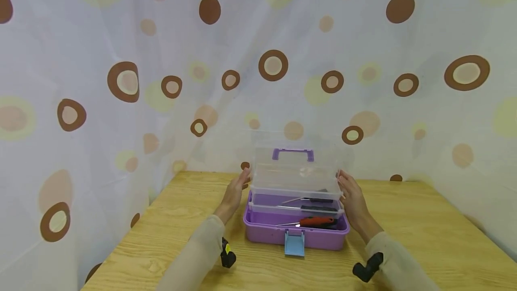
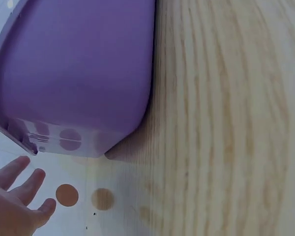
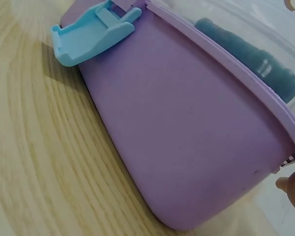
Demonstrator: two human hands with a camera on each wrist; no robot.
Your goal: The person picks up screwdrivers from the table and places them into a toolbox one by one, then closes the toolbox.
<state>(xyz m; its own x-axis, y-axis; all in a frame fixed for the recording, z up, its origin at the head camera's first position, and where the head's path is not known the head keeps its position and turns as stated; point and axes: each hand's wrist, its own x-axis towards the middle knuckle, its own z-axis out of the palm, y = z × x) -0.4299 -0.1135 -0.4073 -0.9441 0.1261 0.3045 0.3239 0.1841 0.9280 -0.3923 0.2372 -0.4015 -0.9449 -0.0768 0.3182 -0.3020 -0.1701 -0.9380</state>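
Note:
A purple toolbox [image 1: 266, 234] sits on the table with its clear lid [image 1: 296, 176] raised at the back. The lid carries a purple handle [image 1: 292, 150], and a light blue latch [image 1: 294, 244] hangs loose at the front. Inside lies a screwdriver [image 1: 319, 222] with a red-and-black handle; black-handled tools [image 1: 319, 209] lie behind it, partly seen through clear plastic. At the lid's left side is my left hand [image 1: 233, 196], fingers extended and spread in the left wrist view. My right hand [image 1: 354, 199] is at the lid's right side, fingers extended upward along it.
The toolbox stands on a wood-grain table [image 1: 161, 237]. Behind and to the sides hangs a white curtain [image 1: 242, 35] with brown and beige spots. Black wrist cameras [image 1: 368, 267] stick out from both sleeves.

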